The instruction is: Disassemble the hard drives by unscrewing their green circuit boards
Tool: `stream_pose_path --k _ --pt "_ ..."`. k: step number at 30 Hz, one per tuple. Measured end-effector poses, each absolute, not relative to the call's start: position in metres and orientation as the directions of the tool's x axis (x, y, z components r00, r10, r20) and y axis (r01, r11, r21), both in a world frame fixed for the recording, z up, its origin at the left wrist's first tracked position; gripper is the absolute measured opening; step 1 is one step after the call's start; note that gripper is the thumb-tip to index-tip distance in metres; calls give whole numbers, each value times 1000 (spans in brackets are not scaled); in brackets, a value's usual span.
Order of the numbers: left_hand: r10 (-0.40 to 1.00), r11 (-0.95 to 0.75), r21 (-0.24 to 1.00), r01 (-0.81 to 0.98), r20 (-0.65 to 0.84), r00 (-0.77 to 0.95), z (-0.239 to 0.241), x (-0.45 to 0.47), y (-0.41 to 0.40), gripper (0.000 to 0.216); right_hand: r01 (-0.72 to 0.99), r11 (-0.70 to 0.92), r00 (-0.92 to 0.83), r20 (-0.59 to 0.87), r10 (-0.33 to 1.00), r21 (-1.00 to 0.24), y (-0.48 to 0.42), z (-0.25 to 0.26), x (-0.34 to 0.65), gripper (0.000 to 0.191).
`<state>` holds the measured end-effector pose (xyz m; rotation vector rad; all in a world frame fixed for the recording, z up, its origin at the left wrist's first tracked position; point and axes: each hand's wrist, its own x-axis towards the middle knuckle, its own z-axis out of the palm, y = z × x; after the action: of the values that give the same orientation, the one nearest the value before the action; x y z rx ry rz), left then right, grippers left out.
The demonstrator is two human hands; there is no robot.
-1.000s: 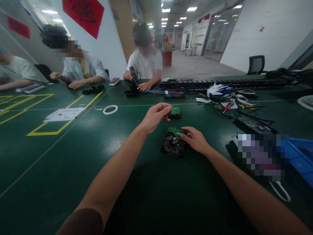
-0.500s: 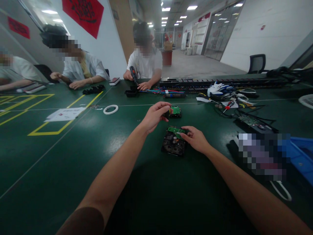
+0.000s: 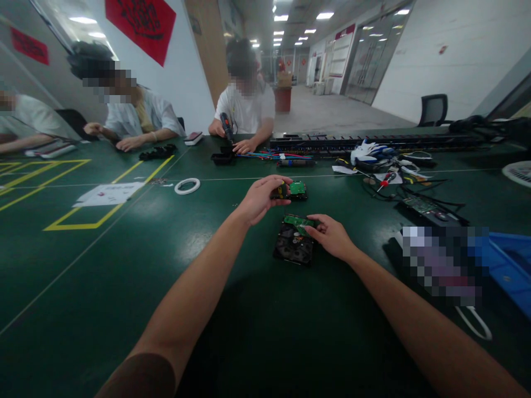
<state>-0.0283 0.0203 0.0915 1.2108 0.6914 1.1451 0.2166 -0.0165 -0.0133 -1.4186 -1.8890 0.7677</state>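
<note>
A hard drive [image 3: 293,246] lies on the green table in front of me, with a green circuit board [image 3: 295,222] across its far part. My left hand [image 3: 265,198] is closed around the dark, yellow-marked handle of a screwdriver [image 3: 282,190], held upright above the drive's far edge. The screwdriver's thin shaft is hard to see, and I cannot tell whether its tip touches. My right hand [image 3: 329,235] grips the drive's right side, its thumb over the board. Just beyond the left hand's fingertips sits a second drive with a green board [image 3: 297,188].
A white ring [image 3: 187,186] and paper sheets [image 3: 108,194] lie left. Gloves [image 3: 369,152], a red screwdriver [image 3: 386,179], cables and a circuit-board device [image 3: 433,210] lie right, near a blue bin [image 3: 506,265]. Across the table a person [image 3: 249,110] holds a power screwdriver [image 3: 226,126].
My left hand has tilted and turned slightly around the screwdriver, showing more of its handle. My right hand and the hard drive stay in place.
</note>
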Motion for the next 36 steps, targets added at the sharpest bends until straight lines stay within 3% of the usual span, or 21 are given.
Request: stream_pose_path --k 7,17,27,36 --pt "923 -8 933 -361 146 357 88 -25 20 20 602 248 -200 158 967 -759 -18 -10 215 48" --pt "937 -100 970 -220 166 307 84 -26 21 29 592 235 -192 149 970 -771 -19 -9 214 50" --pt "948 -4 941 -338 111 299 90 -25 18 15 599 251 -207 156 966 -761 -19 -9 215 49" --pt "956 -42 956 -291 123 266 91 -28 20 19 607 264 -212 167 963 -750 -19 -8 215 49"
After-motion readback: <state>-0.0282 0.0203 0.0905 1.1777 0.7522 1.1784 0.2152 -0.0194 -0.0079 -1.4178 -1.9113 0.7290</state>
